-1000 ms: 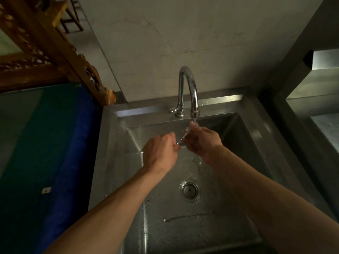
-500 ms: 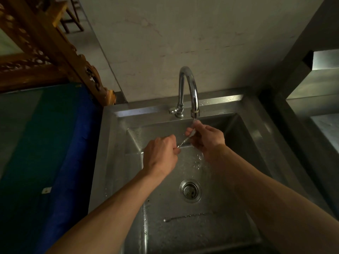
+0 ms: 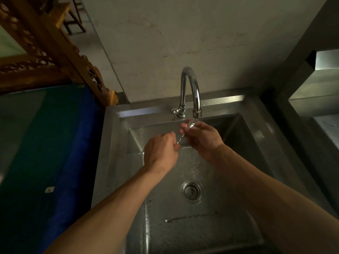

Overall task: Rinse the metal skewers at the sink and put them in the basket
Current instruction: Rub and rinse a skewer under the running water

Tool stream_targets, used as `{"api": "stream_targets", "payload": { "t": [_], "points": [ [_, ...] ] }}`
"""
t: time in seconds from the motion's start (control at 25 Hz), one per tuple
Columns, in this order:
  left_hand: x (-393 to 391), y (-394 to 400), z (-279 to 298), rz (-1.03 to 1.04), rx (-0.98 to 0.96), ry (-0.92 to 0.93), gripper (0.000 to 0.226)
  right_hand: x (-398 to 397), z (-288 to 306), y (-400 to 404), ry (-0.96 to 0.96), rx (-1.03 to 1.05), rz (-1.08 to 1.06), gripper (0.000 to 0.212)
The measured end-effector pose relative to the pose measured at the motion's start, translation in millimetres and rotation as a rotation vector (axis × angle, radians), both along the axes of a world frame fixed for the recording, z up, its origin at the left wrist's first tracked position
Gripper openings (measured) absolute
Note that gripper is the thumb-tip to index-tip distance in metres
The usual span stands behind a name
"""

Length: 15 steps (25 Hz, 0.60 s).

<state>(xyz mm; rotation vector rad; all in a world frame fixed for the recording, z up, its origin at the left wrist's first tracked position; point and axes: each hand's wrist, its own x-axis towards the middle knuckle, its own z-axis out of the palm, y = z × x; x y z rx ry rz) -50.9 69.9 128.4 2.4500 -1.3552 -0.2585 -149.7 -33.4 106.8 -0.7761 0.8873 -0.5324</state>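
Head view: you stand over the steel sink [image 3: 117, 162].
Skewer axis: the held skewer [image 3: 180, 139] slants from 7 o'clock at your left hand [image 3: 160, 153] up to 1 o'clock at your right hand [image 3: 201, 138], under the tap [image 3: 190, 92].
Look: thin, shiny, wet; only a short stretch shows between your fists.
Hands: both pinch the held skewer.
Spare: a second skewer [image 3: 190, 216] lies on the basin floor at 6 o'clock of the drain [image 3: 191, 192].
Change: your right hand sits higher, nearer the spout, than half a second ago.

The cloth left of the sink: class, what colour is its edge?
Bright blue edge, green further left; seen in the head view.
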Motion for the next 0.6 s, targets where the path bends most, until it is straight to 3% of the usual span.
{"api": "stream_targets", "payload": {
  "t": [0.12,0.28,0.44,0.6],
  "points": [
    [-2.6,-2.2,1.9,-0.014,-0.011,-0.010,0.020,2.2,0.7,0.2,0.104,0.014,-0.055,0.016],
    [-0.5,-4.4,1.9,-0.012,-0.027,-0.025,0.021,0.6,1.1,-1.5,0.092,0.007,0.083,0.015],
    [-3.8,-4.2,0.1,-0.033,-0.043,-0.039,0.028,1.3,0.5,-7.4,0.142,0.065,-0.194,0.026],
    [-1.6,-2.6,-3.3,-0.040,-0.040,-0.039,0.023,-2.5,3.5,-6.4,0.125,0.001,-0.049,0.021]
  ]
}}
